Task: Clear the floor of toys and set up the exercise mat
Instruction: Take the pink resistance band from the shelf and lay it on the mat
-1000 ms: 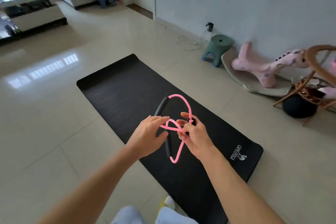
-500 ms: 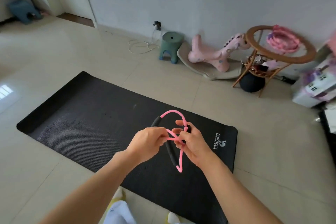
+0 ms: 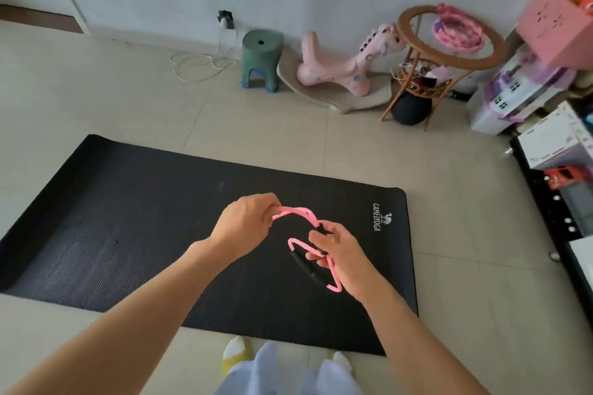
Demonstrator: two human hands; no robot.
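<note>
Both hands up over black mat [image 3: 134,228], which lies flat on floor below them. Left hand [image 3: 244,224] pinches one end of pink resistance band [image 3: 301,215]; right hand [image 3: 340,253] grips its other loop w/ black foam handle [image 3: 305,264] hanging just under fingers.

You stood at the near edge of the exercise mat [image 3: 134,228], which lay flat on the floor [image 3: 96,99]. Behind its far edge, along the wall, a stool [image 3: 261,61] stood left of a rocking toy [image 3: 340,70], and a round side table [image 3: 449,54] stood right of that toy.
</note>
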